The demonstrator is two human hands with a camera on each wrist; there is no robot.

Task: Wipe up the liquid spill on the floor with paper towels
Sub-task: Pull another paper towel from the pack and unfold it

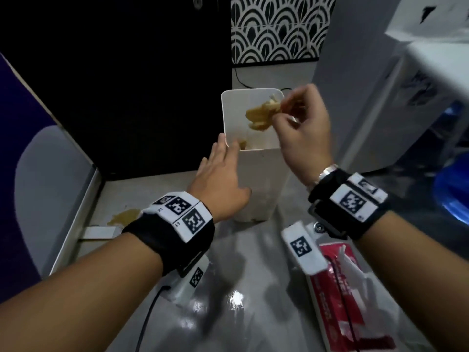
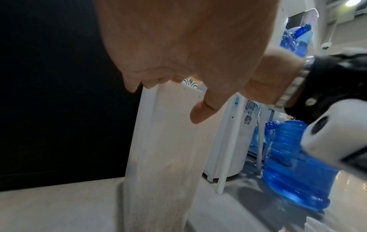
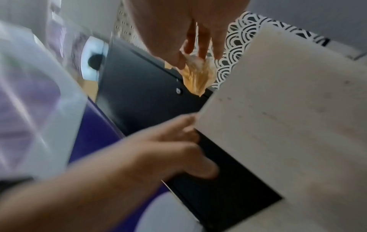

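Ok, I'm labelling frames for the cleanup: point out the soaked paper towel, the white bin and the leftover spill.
Yellow-stained crumpled paper towel [image 1: 258, 115], head view, centre of the wad.
Tall white plastic bin [image 1: 256, 184], head view, its front wall.
Yellowish liquid spill on the floor [image 1: 125, 215], head view, middle of the puddle.

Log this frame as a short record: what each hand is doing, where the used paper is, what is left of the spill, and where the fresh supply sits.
right hand: pinches a stained paper towel above the open white bin
left hand: fingers straight, resting on the bin's near-left rim
bin contents: another stained wad visible inside
spill: yellowish puddle on the floor, left of the bin, beside the left wrist
fresh supply: red tissue pack on the floor, lower right
stage: discarding used paper; wiping unfinished
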